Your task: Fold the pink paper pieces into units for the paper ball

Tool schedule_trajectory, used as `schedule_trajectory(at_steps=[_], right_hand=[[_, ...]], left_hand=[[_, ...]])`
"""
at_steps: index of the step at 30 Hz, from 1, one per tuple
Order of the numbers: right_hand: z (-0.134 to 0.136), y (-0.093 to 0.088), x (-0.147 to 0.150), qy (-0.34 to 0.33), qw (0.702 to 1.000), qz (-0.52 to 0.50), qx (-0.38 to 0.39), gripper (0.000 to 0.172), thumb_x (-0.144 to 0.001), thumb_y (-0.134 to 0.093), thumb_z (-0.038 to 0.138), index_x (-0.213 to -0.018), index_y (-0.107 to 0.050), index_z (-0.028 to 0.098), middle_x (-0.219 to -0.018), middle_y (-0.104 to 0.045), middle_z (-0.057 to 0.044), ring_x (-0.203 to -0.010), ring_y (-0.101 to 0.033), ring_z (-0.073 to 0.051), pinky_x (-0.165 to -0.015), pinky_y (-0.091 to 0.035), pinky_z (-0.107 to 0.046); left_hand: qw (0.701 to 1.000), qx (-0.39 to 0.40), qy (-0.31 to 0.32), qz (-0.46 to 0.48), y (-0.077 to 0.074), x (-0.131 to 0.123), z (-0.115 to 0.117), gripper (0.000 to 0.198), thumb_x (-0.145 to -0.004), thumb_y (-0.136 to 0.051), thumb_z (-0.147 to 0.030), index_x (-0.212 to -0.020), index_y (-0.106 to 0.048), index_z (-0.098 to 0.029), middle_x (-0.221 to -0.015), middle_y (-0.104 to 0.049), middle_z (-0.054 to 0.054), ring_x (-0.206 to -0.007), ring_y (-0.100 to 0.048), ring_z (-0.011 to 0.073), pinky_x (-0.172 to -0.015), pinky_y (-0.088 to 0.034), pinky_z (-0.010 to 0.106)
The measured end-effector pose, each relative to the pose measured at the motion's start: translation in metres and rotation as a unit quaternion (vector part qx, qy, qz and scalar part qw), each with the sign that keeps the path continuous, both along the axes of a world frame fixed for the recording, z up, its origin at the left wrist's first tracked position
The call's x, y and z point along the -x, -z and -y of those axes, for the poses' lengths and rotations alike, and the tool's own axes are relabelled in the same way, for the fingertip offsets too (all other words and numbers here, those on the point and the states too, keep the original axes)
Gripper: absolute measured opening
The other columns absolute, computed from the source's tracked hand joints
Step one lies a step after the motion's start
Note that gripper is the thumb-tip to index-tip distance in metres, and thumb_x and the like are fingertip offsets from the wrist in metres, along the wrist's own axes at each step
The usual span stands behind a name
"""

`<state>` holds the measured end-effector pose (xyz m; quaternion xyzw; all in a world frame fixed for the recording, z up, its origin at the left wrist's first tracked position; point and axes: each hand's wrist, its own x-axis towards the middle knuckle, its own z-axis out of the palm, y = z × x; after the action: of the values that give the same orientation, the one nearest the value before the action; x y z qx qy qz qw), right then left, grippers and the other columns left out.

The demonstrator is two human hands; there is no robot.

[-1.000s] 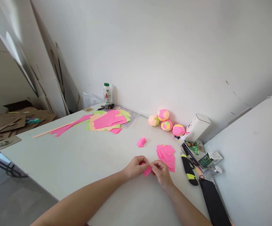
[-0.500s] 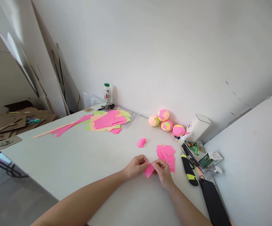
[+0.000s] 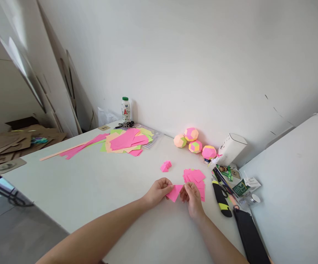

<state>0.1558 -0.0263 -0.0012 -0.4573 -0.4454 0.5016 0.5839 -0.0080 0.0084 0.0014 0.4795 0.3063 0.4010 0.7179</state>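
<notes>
Between my two hands is a small folded piece of pink paper (image 3: 174,193), its lower end coming to a point. My left hand (image 3: 159,191) pinches its left side between thumb and fingers. At the paper's upper right corner, my right hand (image 3: 193,200) closes thumb and fingertips on it. Just behind my right hand lies a pile of pink paper pieces (image 3: 196,176), partly covered by that hand. A little farther back sits a small cluster of folded pink paper (image 3: 165,166).
Against the wall rest several multicoloured paper balls (image 3: 191,134). At the right are a black-and-yellow cutter (image 3: 221,200), a black case (image 3: 251,233) and a white box (image 3: 232,148). Coloured sheets (image 3: 125,141), paper strips (image 3: 84,145) and a bottle (image 3: 125,110) stand or lie farther left.
The pink paper has shifted up slightly and its top edge now lies flatter and wider between my hands. My right hand has moved a little to the right and turned its fingers.
</notes>
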Motion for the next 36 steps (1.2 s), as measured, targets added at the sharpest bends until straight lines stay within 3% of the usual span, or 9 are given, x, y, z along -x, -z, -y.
schedule_trajectory(at_steps=[11,18,25,31,36], right_hand=[[0.0018,0.0011,0.0001,-0.051,0.997,0.057,0.015,0.025,-0.081,-0.061,0.037,-0.067,-0.052,0.019,-0.048,-0.055,0.004,-0.045,-0.048,-0.011,-0.047,-0.037,-0.022],[0.0025,-0.0001,0.0004,-0.062,0.996,0.057,0.013,0.025,-0.082,-0.060,0.037,-0.067,-0.051,0.019,-0.049,-0.053,0.004,-0.046,-0.048,-0.011,-0.047,-0.037,-0.023],[0.0028,0.0016,0.0016,-0.066,0.995,0.078,0.011,0.024,-0.081,-0.060,0.038,-0.071,-0.054,0.018,-0.056,-0.050,0.005,-0.048,-0.046,-0.010,-0.046,-0.038,-0.022],[0.0049,0.0011,0.0030,-0.111,0.987,0.114,0.001,0.019,-0.079,-0.063,0.036,-0.078,-0.055,0.019,-0.061,-0.049,0.004,-0.052,-0.045,-0.010,-0.049,-0.037,-0.022],[0.0041,0.0026,0.0025,-0.089,0.985,0.151,-0.001,0.024,-0.080,-0.062,0.037,-0.068,-0.052,0.018,-0.055,-0.049,0.004,-0.051,-0.045,-0.011,-0.050,-0.036,-0.023]], left_hand=[[0.999,0.003,0.009,0.052,-0.0037,0.0027,0.0002,0.024,-0.075,-0.065,-0.037,-0.079,-0.059,-0.014,-0.075,-0.067,0.005,-0.068,-0.063,0.0167,-0.066,-0.047,0.030],[0.999,0.012,-0.014,0.035,0.0003,0.0028,-0.0011,0.029,-0.067,-0.072,-0.035,-0.083,-0.062,-0.014,-0.075,-0.068,0.006,-0.069,-0.064,0.0186,-0.067,-0.049,0.033],[0.999,0.002,0.043,0.031,0.0025,0.0007,0.0001,0.039,-0.063,-0.076,-0.030,-0.096,-0.060,-0.015,-0.078,-0.065,0.003,-0.070,-0.062,0.0150,-0.065,-0.047,0.029],[0.999,0.008,-0.017,0.034,-0.0005,0.0014,-0.0001,0.038,-0.062,-0.076,-0.027,-0.095,-0.061,-0.015,-0.069,-0.060,-0.001,-0.063,-0.056,0.0110,-0.064,-0.045,0.027],[0.998,0.019,-0.053,0.014,-0.0037,0.0017,-0.0015,0.050,-0.061,-0.075,-0.027,-0.105,-0.055,-0.016,-0.065,-0.055,-0.005,-0.057,-0.052,0.0085,-0.055,-0.040,0.022]])
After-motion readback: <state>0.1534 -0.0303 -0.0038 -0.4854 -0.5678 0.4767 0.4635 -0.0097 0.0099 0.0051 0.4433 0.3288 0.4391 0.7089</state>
